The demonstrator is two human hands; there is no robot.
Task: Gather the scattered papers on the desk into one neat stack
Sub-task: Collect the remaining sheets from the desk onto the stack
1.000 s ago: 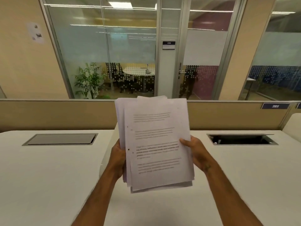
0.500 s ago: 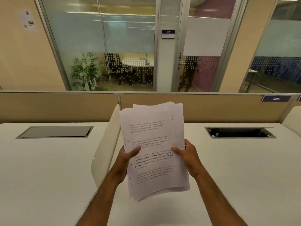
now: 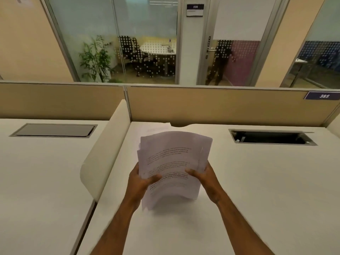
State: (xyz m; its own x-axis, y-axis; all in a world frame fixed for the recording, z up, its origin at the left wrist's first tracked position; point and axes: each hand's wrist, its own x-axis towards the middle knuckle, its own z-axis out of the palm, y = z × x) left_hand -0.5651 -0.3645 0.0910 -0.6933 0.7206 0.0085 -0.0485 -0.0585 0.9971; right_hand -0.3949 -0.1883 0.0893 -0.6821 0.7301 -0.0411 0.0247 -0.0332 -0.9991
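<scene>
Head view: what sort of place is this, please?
Probably an open-plan office: white desks split by a tan partition with a number plate reading 385, a glass-walled meeting room behind, and printed papers being held.

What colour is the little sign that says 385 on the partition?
The sign is dark blue with white digits; head view.

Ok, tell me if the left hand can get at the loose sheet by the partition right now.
Probably not as is: the left hand grips the paper bundle with the right hand. Nothing visible blocks the path to the loose sheet, so it only needs freeing.
</scene>
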